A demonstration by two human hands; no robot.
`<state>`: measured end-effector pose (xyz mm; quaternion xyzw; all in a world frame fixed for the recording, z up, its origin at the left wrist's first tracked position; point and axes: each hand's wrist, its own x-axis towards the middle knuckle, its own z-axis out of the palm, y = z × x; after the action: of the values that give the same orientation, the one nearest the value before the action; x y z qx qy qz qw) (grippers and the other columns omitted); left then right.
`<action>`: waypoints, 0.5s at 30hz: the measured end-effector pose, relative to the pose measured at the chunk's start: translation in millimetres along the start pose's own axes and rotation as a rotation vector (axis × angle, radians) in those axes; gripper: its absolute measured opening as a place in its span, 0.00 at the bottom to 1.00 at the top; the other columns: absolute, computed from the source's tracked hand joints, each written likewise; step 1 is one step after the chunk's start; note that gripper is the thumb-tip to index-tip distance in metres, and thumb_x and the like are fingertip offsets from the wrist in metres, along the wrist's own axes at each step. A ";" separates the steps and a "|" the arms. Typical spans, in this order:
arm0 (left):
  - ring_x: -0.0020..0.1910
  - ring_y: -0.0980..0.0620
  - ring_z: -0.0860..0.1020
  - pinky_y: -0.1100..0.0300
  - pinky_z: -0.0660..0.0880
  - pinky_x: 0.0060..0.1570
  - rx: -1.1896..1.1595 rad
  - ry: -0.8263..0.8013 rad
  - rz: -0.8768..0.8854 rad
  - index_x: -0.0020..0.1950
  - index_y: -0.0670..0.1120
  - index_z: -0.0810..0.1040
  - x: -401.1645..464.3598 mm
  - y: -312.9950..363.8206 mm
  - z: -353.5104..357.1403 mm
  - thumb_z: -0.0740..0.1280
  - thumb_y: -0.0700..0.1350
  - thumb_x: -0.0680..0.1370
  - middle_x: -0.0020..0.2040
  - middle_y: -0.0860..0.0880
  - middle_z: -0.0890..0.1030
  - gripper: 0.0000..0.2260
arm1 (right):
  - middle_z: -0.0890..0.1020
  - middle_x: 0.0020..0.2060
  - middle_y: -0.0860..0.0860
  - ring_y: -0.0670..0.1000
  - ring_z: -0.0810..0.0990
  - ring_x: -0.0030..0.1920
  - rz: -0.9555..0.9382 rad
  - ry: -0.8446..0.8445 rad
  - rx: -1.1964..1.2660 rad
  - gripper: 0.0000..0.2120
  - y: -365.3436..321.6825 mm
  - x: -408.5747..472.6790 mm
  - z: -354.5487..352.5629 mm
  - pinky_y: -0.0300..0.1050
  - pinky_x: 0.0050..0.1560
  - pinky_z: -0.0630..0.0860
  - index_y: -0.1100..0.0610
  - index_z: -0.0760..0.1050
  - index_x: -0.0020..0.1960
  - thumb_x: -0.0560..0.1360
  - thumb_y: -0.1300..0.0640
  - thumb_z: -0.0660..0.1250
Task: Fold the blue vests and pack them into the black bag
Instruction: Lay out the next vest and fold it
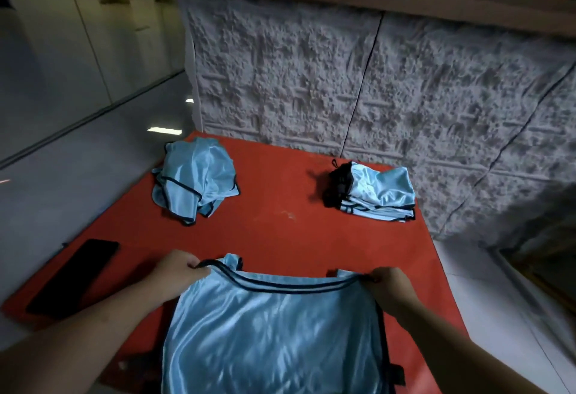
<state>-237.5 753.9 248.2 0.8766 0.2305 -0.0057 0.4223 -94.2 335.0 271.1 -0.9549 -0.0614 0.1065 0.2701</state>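
A: What are the hands doing right now?

B: The left hand (177,272) is pinching the left end of the dark-trimmed hem of a shiny light-blue satin vest (274,337), and the right hand (388,284) is pinching the right end — fingers curled round the fabric on both sides, hands held well apart with the edge drawn taut between them.

A: And which way is the vest lying?

B: It is spreading from the held edge back toward the person, over the near edge of the red tabletop (280,231). The gripped edge is running left to right, so I judge any fold will be turning on that line, with neither hand clearly the nearer one.

A: Where is everything else going?

B: At the far right corner a neat stack of folded light-blue vests (381,197) is lying with the black fabric bag (338,186) touching its left side. At the far left a loose, crumpled heap of unfolded blue vests (194,181) is waiting. Both are lying well beyond the hands. A flat black phone (73,278) is resting along the left edge.

A: Anything you cannot make out?

B: The vest's lower part is being cut off by the frame — and whether the bag's mouth is open, or whether it is holding any vests inside, I cannot tell.
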 end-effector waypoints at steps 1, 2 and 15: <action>0.26 0.56 0.66 0.58 0.62 0.30 0.040 -0.015 0.028 0.25 0.48 0.70 3.0 -1.0 2.7 0.76 0.42 0.73 0.26 0.53 0.68 0.21 | 0.76 0.25 0.45 0.45 0.74 0.31 -0.006 0.000 -0.033 0.10 0.5 3.1 3.9 0.31 0.27 0.64 0.54 0.80 0.33 0.73 0.56 0.72; 0.26 0.58 0.66 0.57 0.63 0.30 0.085 -0.019 0.050 0.24 0.48 0.69 5.2 -2.3 4.6 0.77 0.42 0.72 0.25 0.55 0.68 0.22 | 0.78 0.26 0.48 0.44 0.75 0.31 -0.015 0.006 -0.054 0.08 1.3 5.9 7.7 0.30 0.27 0.64 0.55 0.81 0.35 0.73 0.56 0.73; 0.28 0.61 0.74 0.69 0.64 0.29 0.210 0.125 0.182 0.36 0.48 0.80 27.1 14.3 17.2 0.76 0.41 0.74 0.26 0.57 0.76 0.09 | 0.79 0.25 0.48 0.52 0.78 0.33 0.003 0.021 -0.087 0.15 14.8 40.8 9.6 0.42 0.31 0.66 0.53 0.78 0.29 0.74 0.58 0.72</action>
<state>-204.3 744.2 242.1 0.9319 0.1739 0.0629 0.3121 -56.0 334.5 248.3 -0.9670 -0.0616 0.0939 0.2286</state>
